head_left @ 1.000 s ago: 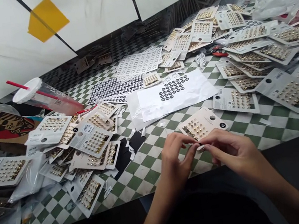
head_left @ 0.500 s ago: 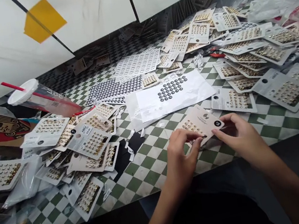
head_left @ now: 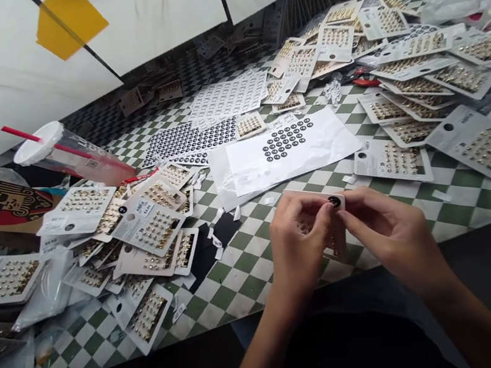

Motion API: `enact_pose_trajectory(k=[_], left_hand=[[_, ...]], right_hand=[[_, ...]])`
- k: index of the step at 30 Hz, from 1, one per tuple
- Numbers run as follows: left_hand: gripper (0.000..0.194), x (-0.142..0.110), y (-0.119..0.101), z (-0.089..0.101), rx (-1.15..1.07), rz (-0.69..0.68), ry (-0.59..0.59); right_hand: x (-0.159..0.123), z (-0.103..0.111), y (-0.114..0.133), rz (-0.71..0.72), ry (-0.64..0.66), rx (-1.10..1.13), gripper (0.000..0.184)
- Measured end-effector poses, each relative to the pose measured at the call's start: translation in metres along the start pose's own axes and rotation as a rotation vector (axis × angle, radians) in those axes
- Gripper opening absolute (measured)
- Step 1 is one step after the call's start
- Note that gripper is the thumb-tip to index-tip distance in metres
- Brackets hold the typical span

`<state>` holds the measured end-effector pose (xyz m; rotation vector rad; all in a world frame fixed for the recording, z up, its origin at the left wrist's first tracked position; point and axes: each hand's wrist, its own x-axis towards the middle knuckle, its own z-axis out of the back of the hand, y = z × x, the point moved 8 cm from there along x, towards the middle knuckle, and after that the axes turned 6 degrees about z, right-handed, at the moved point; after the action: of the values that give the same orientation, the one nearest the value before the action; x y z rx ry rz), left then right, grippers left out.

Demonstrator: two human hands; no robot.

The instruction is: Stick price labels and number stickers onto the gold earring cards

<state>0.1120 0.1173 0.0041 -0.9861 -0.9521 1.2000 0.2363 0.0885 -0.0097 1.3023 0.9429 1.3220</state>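
Observation:
Between my two hands is an earring card (head_left: 336,235) with rows of gold studs, tilted up off the table. My left hand (head_left: 299,241) is closed on its left part, the thumb pressed near a round black sticker (head_left: 334,201) at the card's upper corner. My right hand (head_left: 382,227) pinches the same corner from the other side, thumb just below the sticker. Fingers cover much of the card. Just beyond lies a white sheet (head_left: 333,147) bearing rows of round black stickers.
Earring cards are heaped at the left (head_left: 149,225) and the right (head_left: 419,95). A lidded plastic cup (head_left: 81,158) with a red straw leans at the left. Sticker sheets (head_left: 231,95) lie farther back, below a white panel (head_left: 161,16). Paper scraps (head_left: 217,248) dot the checkered tablecloth (head_left: 241,272).
The card has turned from lying nearly flat to standing tilted. My left hand has shifted up to the stickered corner, and both hands have come closer together.

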Motion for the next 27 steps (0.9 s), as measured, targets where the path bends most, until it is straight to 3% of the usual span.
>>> enact_pose_trajectory(k=[27], left_hand=[[0.009,0.001,0.002,0.004,-0.059,0.111,-0.015]], right_hand=[[0.000,-0.003,0.015,0.103,0.027,-0.146,0.015]])
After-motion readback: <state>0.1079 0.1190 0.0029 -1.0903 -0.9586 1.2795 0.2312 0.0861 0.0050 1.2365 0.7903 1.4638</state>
